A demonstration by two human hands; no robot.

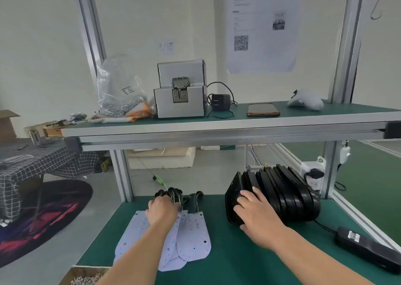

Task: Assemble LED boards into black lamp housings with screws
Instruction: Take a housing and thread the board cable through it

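Observation:
Several white LED boards (193,239) lie fanned out on the green bench mat (227,261), their wires and black connectors (173,192) bunched at the far end. My left hand (161,211) rests on top of the boards near the wires, fingers curled down. A row of several black lamp housings (288,193) stands on edge at the right. My right hand (257,215) grips the nearest housing, fingers over its face and thumb underneath.
A black power adapter (368,249) lies at the right front. The upper shelf (217,128) carries a screw feeder (181,95), a bag of screws (119,96), a phone (263,110) and a plug. A cardboard box of screws (86,278) sits at the bench's front left.

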